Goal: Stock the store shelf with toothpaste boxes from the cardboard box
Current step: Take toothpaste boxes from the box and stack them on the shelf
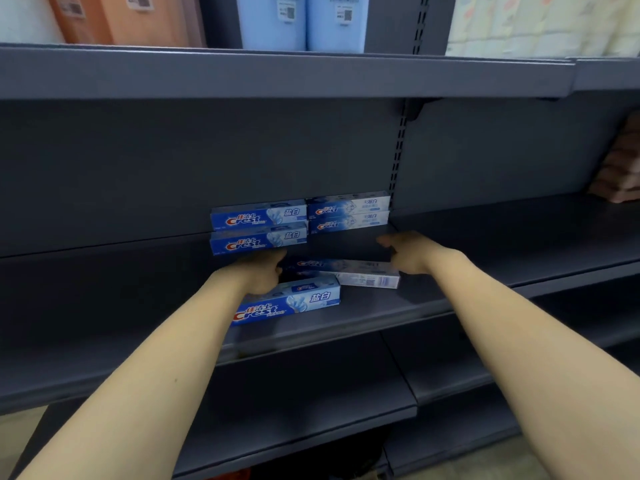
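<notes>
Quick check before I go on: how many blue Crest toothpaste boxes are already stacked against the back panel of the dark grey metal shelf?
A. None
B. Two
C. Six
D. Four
D: against the back panel of the dark grey metal shelf stand two stacks of two, the left stack of blue Crest boxes and the paler right stack; two more boxes lie loose in front.

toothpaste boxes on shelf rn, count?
6. Left back stack: upper, lower. Right back stack: upper, lower. Front: one under the left hand at, one tilted. More may be hidden.
</notes>
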Demonstrator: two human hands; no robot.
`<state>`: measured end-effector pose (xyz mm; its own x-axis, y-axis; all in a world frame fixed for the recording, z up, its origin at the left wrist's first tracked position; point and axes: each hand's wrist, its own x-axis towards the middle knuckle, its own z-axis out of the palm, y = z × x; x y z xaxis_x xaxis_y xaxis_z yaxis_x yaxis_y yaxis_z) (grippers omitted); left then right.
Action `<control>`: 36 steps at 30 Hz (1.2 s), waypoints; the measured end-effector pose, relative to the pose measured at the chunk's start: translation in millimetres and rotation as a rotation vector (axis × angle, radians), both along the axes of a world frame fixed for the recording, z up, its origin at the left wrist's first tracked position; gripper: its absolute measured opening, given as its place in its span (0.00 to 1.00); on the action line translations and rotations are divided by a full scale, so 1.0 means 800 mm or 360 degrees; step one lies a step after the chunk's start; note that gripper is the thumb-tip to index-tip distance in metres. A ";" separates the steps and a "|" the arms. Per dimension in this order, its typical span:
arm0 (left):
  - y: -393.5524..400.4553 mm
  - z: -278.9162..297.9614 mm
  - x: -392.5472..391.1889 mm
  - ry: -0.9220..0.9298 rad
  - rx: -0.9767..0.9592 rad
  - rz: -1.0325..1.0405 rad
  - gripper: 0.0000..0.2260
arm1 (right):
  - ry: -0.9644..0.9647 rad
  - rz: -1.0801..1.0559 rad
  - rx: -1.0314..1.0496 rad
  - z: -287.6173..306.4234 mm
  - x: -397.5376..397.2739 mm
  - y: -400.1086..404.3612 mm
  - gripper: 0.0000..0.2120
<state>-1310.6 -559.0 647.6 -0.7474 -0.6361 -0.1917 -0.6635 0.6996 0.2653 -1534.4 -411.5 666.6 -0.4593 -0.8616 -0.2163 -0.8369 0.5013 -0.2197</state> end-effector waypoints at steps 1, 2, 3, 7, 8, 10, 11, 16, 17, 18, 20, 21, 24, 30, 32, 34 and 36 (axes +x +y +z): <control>-0.005 0.000 -0.005 0.0016 -0.0006 -0.0011 0.20 | -0.0001 -0.0019 0.0015 0.002 -0.002 0.001 0.28; -0.010 -0.001 -0.010 0.0038 -0.0008 -0.0025 0.20 | -0.0007 -0.0040 0.0031 0.003 -0.004 0.002 0.27; -0.014 -0.002 -0.016 0.0064 -0.0008 -0.0043 0.20 | -0.0007 -0.0061 0.0048 0.001 -0.006 0.003 0.26; -0.027 -0.010 -0.034 0.0121 -0.0013 -0.0175 0.22 | -0.0006 -0.0090 0.0100 -0.013 -0.004 0.004 0.27; -0.031 -0.012 -0.037 0.0131 0.0005 -0.0197 0.22 | -0.0024 -0.0088 0.0096 -0.017 -0.002 0.004 0.28; -0.035 -0.014 -0.042 0.0161 0.0036 -0.0229 0.22 | -0.0035 -0.0082 0.0068 -0.022 0.004 0.004 0.30; -0.037 -0.013 -0.044 0.0157 0.0047 -0.0242 0.22 | -0.0029 -0.0078 0.0051 -0.024 0.005 0.004 0.31; -0.042 -0.010 -0.044 -0.0009 0.0103 -0.0326 0.21 | -0.0017 0.0004 0.0054 -0.031 0.010 -0.003 0.27; -0.042 -0.011 -0.044 0.0004 0.0111 -0.0341 0.20 | -0.0027 0.0002 0.0037 -0.032 0.008 -0.005 0.25; -0.042 -0.013 -0.044 0.0042 0.0114 -0.0334 0.20 | -0.0041 -0.0005 0.0012 -0.032 0.006 -0.007 0.24; -0.042 -0.018 -0.047 0.0176 0.0084 -0.0283 0.20 | -0.0049 -0.0004 -0.0021 -0.030 0.002 -0.008 0.21; -0.041 -0.020 -0.050 0.0248 0.0062 -0.0244 0.20 | -0.0034 0.0010 -0.0042 -0.030 -0.002 -0.009 0.21; -0.036 -0.023 -0.062 0.0344 -0.0039 -0.0171 0.18 | 0.0060 0.0053 -0.0107 -0.029 -0.009 -0.011 0.20; -0.012 -0.021 -0.102 0.0259 -0.0348 -0.0082 0.10 | 0.0505 0.0090 -0.0181 -0.043 -0.034 -0.018 0.20; 0.005 -0.022 -0.119 0.0182 -0.0465 -0.0032 0.10 | 0.0549 0.0055 -0.0246 -0.052 -0.040 -0.025 0.20; 0.019 -0.030 -0.139 0.0140 -0.0497 0.0026 0.11 | 0.0589 0.0032 -0.0311 -0.061 -0.047 -0.034 0.19; 0.027 -0.037 -0.158 0.0140 -0.0438 0.0105 0.11 | 0.0635 0.0019 -0.0361 -0.068 -0.055 -0.042 0.18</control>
